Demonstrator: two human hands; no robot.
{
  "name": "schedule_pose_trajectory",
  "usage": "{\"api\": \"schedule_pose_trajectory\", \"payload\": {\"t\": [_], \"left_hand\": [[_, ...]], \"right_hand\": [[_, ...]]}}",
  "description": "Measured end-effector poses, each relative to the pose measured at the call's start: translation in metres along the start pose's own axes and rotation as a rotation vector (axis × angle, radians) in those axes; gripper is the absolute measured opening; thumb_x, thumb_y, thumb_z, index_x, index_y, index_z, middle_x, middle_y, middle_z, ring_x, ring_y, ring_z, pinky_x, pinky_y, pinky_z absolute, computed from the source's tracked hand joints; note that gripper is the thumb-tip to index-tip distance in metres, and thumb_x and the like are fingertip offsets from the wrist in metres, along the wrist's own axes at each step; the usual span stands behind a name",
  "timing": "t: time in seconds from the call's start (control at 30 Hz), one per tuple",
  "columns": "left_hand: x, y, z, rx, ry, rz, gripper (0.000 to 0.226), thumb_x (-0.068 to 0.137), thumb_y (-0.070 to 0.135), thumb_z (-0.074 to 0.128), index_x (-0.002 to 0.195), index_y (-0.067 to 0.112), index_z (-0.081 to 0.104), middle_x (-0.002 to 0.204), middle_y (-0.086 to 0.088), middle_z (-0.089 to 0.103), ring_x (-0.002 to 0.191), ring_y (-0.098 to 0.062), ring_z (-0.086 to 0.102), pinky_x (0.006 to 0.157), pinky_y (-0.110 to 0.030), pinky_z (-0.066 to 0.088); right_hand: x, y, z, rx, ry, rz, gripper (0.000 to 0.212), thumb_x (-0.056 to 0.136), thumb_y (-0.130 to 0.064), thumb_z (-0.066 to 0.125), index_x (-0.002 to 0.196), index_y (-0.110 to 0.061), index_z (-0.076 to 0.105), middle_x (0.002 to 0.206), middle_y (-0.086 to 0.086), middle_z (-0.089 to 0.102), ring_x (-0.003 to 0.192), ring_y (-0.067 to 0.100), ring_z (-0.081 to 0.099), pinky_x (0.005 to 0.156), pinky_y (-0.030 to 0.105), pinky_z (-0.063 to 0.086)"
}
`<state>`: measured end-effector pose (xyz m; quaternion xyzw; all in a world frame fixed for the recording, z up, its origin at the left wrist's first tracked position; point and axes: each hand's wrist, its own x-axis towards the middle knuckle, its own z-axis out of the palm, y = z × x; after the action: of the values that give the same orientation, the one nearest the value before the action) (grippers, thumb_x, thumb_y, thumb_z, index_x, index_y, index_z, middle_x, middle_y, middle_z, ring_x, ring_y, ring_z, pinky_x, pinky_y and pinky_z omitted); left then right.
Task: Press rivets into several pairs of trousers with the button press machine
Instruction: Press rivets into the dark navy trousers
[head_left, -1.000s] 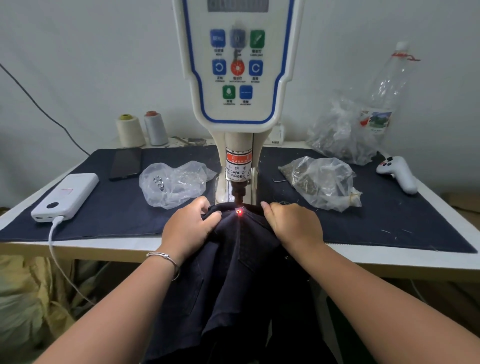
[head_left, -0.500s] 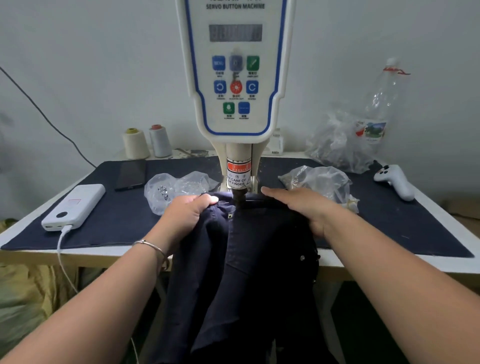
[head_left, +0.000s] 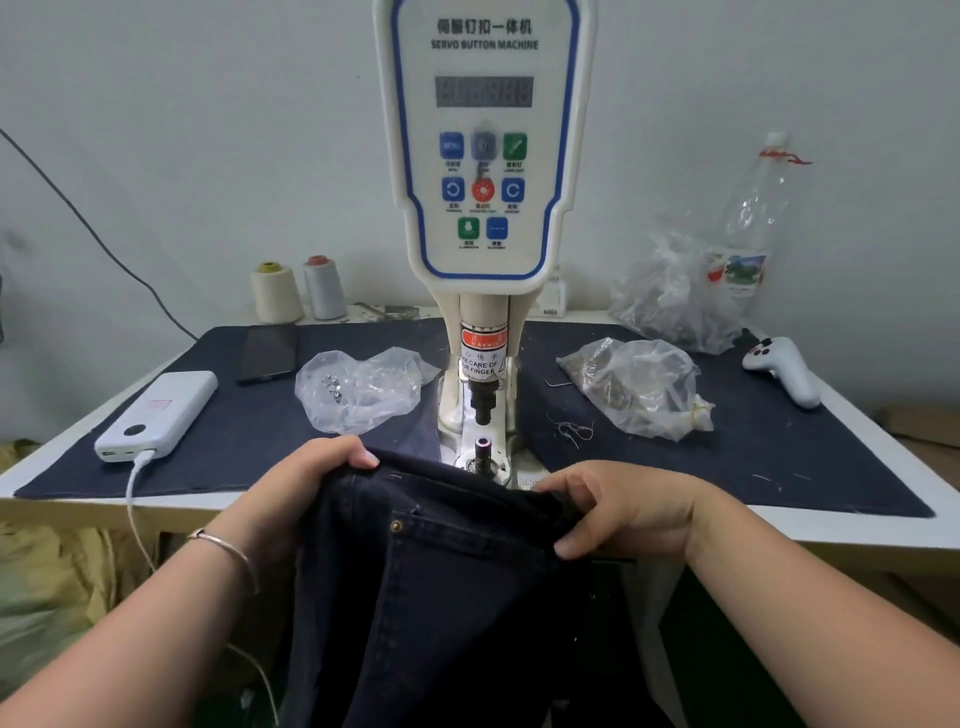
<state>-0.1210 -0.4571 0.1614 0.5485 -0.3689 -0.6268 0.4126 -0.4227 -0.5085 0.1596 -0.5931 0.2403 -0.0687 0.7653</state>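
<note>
At lower centre, our left hand (head_left: 306, 480) and right hand (head_left: 618, 512) each grip the trousers (head_left: 441, 597) waistband, fingers curled, stretching it flat below the button press machine (head_left: 483, 156), apparently for riveting.

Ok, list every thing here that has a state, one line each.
Trousers: held at the waistband, clear of the dies, one rivet set.
Left hand: grips the waistband.
Right hand: grips the waistband.
Upper die: raised.
Lower die: uncovered.
Machine display: no lit digits.
Power bank: cable plugged in.
Phone: screen dark.
</note>
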Motion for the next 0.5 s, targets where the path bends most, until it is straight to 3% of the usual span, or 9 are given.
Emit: {"api": "schedule_pose_trajectory", "payload": {"t": [0.1, 0.2, 0.27, 0.37, 0.5], "left_hand": [[-0.005, 0.006, -0.009, 0.027, -0.107, -0.096, 0.053, 0.035, 0.028, 0.077, 0.08, 0.0, 0.077, 0.08, -0.02, 0.072, 0.061, -0.03, 0.067, 0.057, -0.028, 0.053], [-0.011, 0.016, -0.013, 0.065, -0.213, -0.081, 0.046, 0.039, 0.029, 0.079, 0.075, 0.0, 0.077, 0.079, -0.018, 0.072, 0.064, -0.028, 0.067, 0.063, -0.029, 0.053], [-0.015, 0.02, -0.013, 0.087, -0.272, -0.019, 0.063, 0.038, 0.048, 0.09, 0.072, -0.002, 0.074, 0.072, -0.017, 0.07, 0.062, -0.027, 0.065, 0.065, -0.029, 0.051], [-0.023, 0.026, 0.002, 0.248, -0.447, 0.098, 0.106, 0.052, 0.08, 0.077, 0.102, -0.013, 0.065, 0.096, -0.023, 0.069, 0.087, -0.029, 0.066, 0.08, -0.033, 0.052], [-0.034, 0.034, 0.034, 0.416, -0.588, 0.141, 0.111, 0.049, 0.069, 0.087, 0.127, -0.004, 0.056, 0.123, -0.018, 0.065, 0.113, -0.029, 0.061, 0.099, -0.037, 0.047]], "right_hand": [[-0.001, -0.004, 0.007, 0.135, 0.025, -0.097, 0.039, 0.078, 0.015, 0.054, 0.116, 0.006, 0.058, 0.104, 0.012, 0.069, 0.095, 0.021, 0.067, 0.091, 0.03, 0.052], [-0.001, -0.009, 0.016, 0.168, 0.037, -0.163, 0.044, 0.079, 0.012, 0.053, 0.123, 0.01, 0.053, 0.105, 0.012, 0.069, 0.096, 0.021, 0.067, 0.094, 0.031, 0.05], [-0.001, -0.012, 0.023, 0.157, 0.065, -0.186, 0.048, 0.077, 0.011, 0.054, 0.126, 0.014, 0.05, 0.104, 0.013, 0.067, 0.095, 0.023, 0.065, 0.094, 0.033, 0.048], [0.002, -0.019, 0.036, 0.103, 0.049, -0.191, 0.046, 0.077, 0.011, 0.054, 0.123, 0.01, 0.053, 0.104, 0.015, 0.064, 0.094, 0.023, 0.063, 0.092, 0.033, 0.048], [0.005, -0.032, 0.051, 0.046, 0.061, -0.146, 0.04, 0.075, 0.011, 0.058, 0.113, 0.0, 0.06, 0.099, 0.014, 0.066, 0.088, 0.022, 0.065, 0.086, 0.031, 0.052]]}}
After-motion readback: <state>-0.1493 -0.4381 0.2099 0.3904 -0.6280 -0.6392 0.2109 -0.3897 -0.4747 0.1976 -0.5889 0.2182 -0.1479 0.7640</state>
